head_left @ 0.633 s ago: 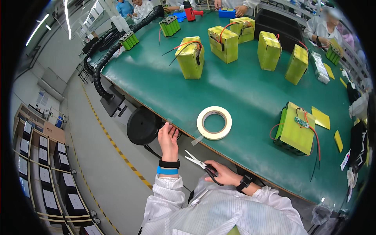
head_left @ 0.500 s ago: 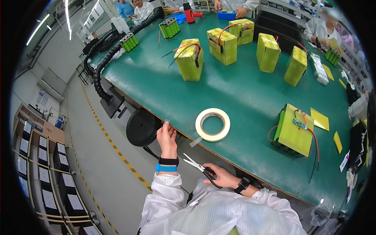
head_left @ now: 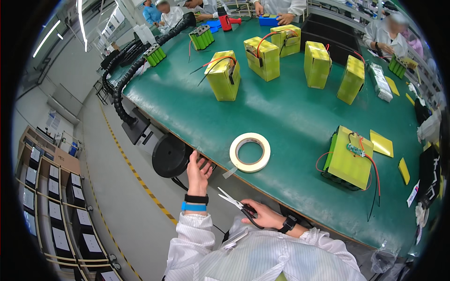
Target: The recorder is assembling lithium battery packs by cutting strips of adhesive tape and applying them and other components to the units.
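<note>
Gripping one pair of scissors (head_left: 239,205) by the handles, the right hand (head_left: 265,214) is closed, blades slightly parted and pointing away from the body, probably for safety. The left hand (head_left: 198,174) half-curls at the table (head_left: 286,124) edge; whether it pinches anything cannot be told. One tape roll (head_left: 248,167) lies flat nearby, its loose end overhanging, likely for easy grasping. Beyond are one board-topped pack (head_left: 349,164) and five upright yellow packs (head_left: 267,66).

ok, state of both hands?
Left hand: loosely curled by the green tabletop; can't tell if holding anything.
Right hand: closed on black-handled, silver-bladed scissors.
</note>
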`<move>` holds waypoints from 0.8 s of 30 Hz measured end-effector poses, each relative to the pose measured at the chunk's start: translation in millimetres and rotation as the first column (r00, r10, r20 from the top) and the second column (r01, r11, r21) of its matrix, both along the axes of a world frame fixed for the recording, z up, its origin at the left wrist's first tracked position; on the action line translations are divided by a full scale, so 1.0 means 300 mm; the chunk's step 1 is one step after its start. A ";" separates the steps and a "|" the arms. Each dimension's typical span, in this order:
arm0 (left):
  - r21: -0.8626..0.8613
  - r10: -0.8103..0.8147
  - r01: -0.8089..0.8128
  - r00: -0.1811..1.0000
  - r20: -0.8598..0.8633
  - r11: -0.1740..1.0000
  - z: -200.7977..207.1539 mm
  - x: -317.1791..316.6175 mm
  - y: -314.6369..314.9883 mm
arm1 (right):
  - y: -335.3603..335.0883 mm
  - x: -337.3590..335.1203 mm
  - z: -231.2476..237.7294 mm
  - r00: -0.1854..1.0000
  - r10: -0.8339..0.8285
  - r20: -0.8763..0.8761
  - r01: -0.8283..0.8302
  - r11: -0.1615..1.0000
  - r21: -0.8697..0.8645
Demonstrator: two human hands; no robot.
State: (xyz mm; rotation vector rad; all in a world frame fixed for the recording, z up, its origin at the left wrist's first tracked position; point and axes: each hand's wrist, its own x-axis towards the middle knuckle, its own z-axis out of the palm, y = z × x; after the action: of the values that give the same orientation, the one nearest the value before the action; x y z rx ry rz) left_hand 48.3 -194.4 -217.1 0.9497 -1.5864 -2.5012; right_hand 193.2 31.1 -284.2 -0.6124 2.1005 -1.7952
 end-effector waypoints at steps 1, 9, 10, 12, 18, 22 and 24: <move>0.099 -0.005 0.004 1.000 0.006 0.995 0.016 0.026 -0.004 | 0.003 0.002 0.000 1.000 0.006 0.000 -0.006 1.000 -0.004; -0.564 -0.407 0.173 0.856 -0.320 0.807 -0.010 0.216 0.030 | 0.028 0.057 0.146 0.954 0.182 0.238 -0.057 0.889 -0.454; -0.659 -0.478 0.167 0.816 -0.325 0.733 -0.003 0.224 0.060 | 0.039 0.056 0.196 0.954 0.182 0.237 -0.058 0.891 -0.451; -0.855 -0.553 0.046 0.780 -0.293 0.517 0.031 0.233 0.120 | 0.061 0.049 0.292 0.964 0.183 0.191 -0.035 0.803 -0.595; -0.877 -0.533 -0.061 0.773 -0.344 0.477 -0.011 0.239 0.121 | 0.048 -0.030 0.564 0.918 -0.358 -0.170 0.364 0.931 0.008; -0.908 -0.559 -0.100 0.759 -0.335 0.408 0.009 0.264 0.130 | 0.023 -0.135 0.542 0.633 -0.424 -0.647 0.695 0.680 0.234; -0.922 -0.584 -0.171 0.730 -0.355 0.348 0.013 0.265 0.135 | 0.009 -0.185 0.511 0.632 -0.383 -0.673 0.701 0.653 0.286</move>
State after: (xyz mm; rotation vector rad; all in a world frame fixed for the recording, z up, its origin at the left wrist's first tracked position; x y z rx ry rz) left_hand 127.7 -153.9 -213.3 -0.3419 -2.3587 -1.1587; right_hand 137.6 33.8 -130.9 -0.3430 3.3596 -1.1977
